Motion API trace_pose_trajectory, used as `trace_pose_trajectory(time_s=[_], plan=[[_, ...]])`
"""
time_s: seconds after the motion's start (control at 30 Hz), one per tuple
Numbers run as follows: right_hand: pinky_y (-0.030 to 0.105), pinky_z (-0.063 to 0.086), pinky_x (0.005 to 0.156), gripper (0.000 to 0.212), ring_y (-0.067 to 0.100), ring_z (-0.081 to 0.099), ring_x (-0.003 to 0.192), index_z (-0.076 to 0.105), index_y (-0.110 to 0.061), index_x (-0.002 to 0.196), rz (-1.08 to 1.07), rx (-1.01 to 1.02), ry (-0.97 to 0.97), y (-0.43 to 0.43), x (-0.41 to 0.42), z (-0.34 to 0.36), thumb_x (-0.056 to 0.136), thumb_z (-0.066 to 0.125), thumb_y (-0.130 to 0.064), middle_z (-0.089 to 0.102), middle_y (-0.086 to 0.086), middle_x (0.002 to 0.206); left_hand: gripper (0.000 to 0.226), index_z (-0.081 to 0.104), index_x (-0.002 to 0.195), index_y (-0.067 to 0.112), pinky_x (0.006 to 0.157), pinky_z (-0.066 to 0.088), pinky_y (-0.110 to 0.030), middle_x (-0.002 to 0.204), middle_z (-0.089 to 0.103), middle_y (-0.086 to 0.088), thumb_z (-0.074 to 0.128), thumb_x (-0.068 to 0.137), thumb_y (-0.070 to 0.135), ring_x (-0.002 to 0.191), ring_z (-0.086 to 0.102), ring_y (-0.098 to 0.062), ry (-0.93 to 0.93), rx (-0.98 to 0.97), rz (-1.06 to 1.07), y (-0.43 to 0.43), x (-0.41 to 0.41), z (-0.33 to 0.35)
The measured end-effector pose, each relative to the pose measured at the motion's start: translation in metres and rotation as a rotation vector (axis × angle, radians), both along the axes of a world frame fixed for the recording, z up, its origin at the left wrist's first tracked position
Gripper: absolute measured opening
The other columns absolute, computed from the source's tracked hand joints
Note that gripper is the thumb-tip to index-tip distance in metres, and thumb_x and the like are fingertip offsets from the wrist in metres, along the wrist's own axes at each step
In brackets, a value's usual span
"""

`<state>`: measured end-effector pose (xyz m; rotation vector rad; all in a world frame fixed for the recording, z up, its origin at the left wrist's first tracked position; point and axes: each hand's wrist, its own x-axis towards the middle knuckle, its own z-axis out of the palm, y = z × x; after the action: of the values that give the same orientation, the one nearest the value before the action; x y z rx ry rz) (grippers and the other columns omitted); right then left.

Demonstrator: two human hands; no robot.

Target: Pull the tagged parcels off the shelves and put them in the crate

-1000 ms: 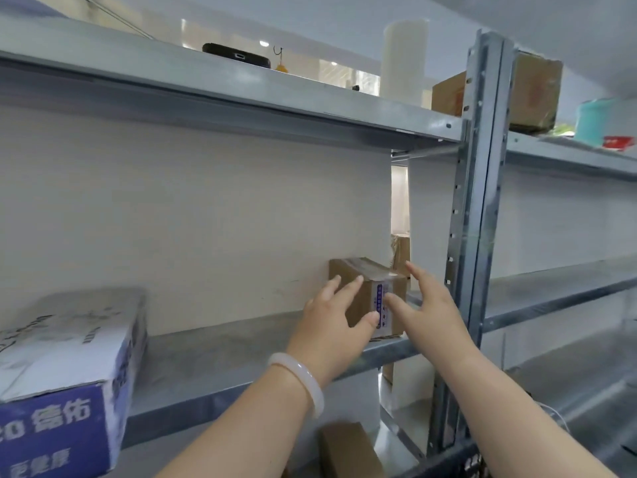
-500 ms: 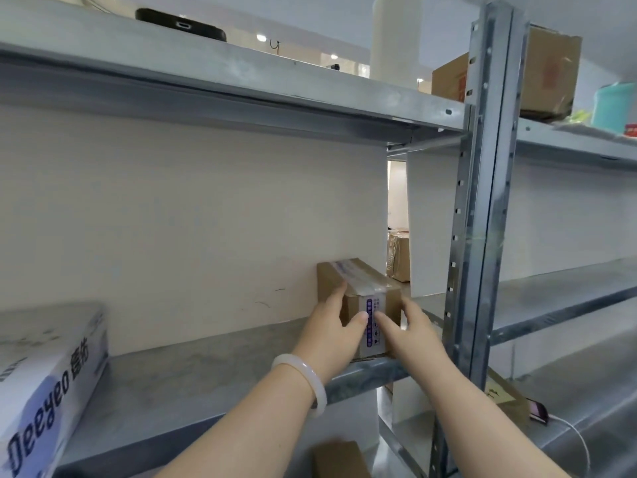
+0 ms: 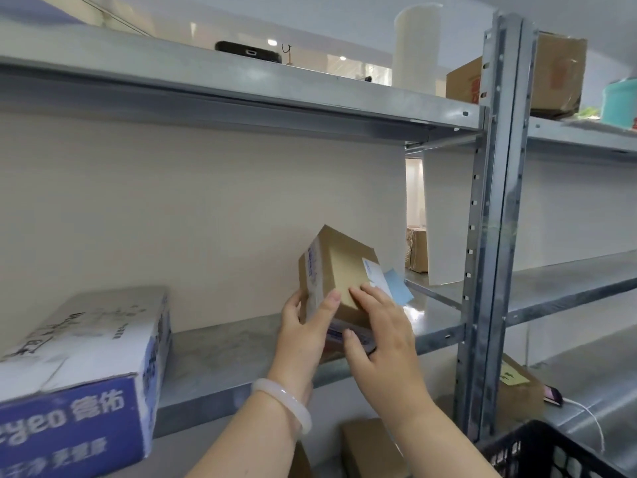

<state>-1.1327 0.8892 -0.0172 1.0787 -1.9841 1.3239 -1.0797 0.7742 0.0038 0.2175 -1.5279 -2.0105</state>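
Head view: small cardboard parcel point(image 3: 339, 281), tipped up and clasped in both hands just above the shelf point(image 3: 224, 353) edge.
Left hand point(image 3: 303, 336) curls round its taped side. Right hand point(image 3: 382, 336) lies across the top face, thumb under the near end. It looks light and stiff, but the tape may be slick, so opposite faces suit best. Black crate point(image 3: 551, 453) sits below the right hand, contents hidden. A closed blue-and-white carton point(image 3: 79, 367) lies left of the left hand.
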Motion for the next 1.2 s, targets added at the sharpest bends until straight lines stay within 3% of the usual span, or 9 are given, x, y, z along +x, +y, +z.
trace_pose_trajectory(time_s=[0.13,0.27,0.47,0.6,0.7,0.77,0.83,1.03,1.2], plan=[[0.051,0.021,0.117,0.052,-0.007,0.014,0.140,0.036,-0.048,0.134,0.019,0.056,0.076,-0.001,0.023,-0.003,0.088,0.053,-0.031,0.026,-0.034,0.140,0.097,0.043,0.136,0.043,0.084,0.059,-0.046,0.119,0.067,-0.005,0.085,0.051,0.064,0.103,0.069,-0.026,-0.007,0.020,-0.071,-0.004,0.028,-0.010],[0.043,0.033,0.113,0.051,-0.005,0.019,0.139,0.037,-0.059,0.129,0.083,-0.097,-0.031,0.000,0.040,-0.011,0.092,0.058,-0.030,0.028,-0.029,0.146,0.081,0.045,0.138,0.037,0.085,0.058,-0.046,0.116,0.069,-0.007,0.075,0.064,0.053,0.103,0.069,-0.026,0.047,0.067,-0.064,-0.004,0.046,-0.018],[0.034,0.044,0.100,0.075,0.011,0.043,0.129,0.031,-0.051,0.138,0.235,-0.359,-0.599,0.005,0.048,-0.020,0.070,0.061,-0.065,0.045,-0.010,0.141,0.058,0.051,0.134,0.033,0.096,0.053,-0.050,0.119,0.067,-0.012,0.064,0.080,0.050,0.114,0.062,-0.030,0.065,0.141,-0.117,0.001,0.063,-0.031],[0.016,0.050,0.077,0.066,0.001,0.059,0.109,0.042,-0.051,0.130,0.324,-0.335,-0.631,0.011,0.049,-0.015,0.069,0.066,-0.058,0.061,-0.013,0.122,0.040,0.057,0.130,0.031,0.102,0.049,-0.041,0.119,0.068,-0.003,0.051,0.095,0.049,0.112,0.063,-0.019,-0.020,-0.140,-0.024,0.004,0.064,-0.033],[0.027,0.048,0.096,0.072,-0.002,0.052,0.118,0.038,-0.055,0.133,0.240,-0.294,-0.518,0.018,0.048,-0.013,0.069,0.071,-0.058,0.053,-0.019,0.132,0.021,0.057,0.113,0.051,0.091,0.043,-0.009,0.120,0.054,0.011,0.046,0.100,0.041,0.113,0.053,-0.006,-0.056,-0.465,0.223,0.002,0.063,-0.031],[0.036,0.041,0.106,0.080,-0.001,0.042,0.127,0.035,-0.053,0.138,0.159,-0.272,-0.439,0.021,0.049,-0.013,0.068,0.074,-0.055,0.043,-0.025,0.138,0.030,0.052,0.126,0.048,0.077,0.038,0.000,0.115,0.051,0.014,0.047,0.100,0.032,0.108,0.052,-0.004,-0.066,-0.573,0.325,0.001,0.062,-0.028],[0.033,0.036,0.108,0.083,-0.005,0.032,0.132,0.032,-0.056,0.138,0.095,-0.209,-0.325,0.023,0.053,-0.011,0.066,0.074,-0.058,0.033,-0.033,0.139,0.052,0.035,0.147,0.037,0.088,0.037,-0.008,0.125,0.045,0.008,0.052,0.098,0.034,0.111,0.047,-0.004,-0.091,-0.593,0.337,0.001,0.060,-0.026],[0.036,0.021,0.114,0.090,-0.003,0.002,0.141,0.015,-0.066,0.136,-0.034,0.057,-0.050,0.027,0.057,-0.013,0.077,0.076,-0.033,0.011,-0.025,0.153,0.123,0.018,0.154,0.035,0.095,0.035,-0.022,0.131,0.025,0.012,0.062,0.049,0.080,0.114,0.037,-0.005,-0.164,-0.437,0.123,0.014,0.062,-0.011],[0.032,0.013,0.113,0.079,-0.009,-0.003,0.138,0.025,-0.066,0.134,-0.041,0.089,0.045,0.035,0.064,-0.013,0.079,0.064,-0.024,0.003,-0.043,0.142,0.103,0.030,0.150,0.040,0.110,0.040,-0.040,0.144,0.031,0.003,0.075,0.059,0.059,0.126,0.044,-0.014,-0.135,-0.377,0.060,0.019,0.062,-0.009]])
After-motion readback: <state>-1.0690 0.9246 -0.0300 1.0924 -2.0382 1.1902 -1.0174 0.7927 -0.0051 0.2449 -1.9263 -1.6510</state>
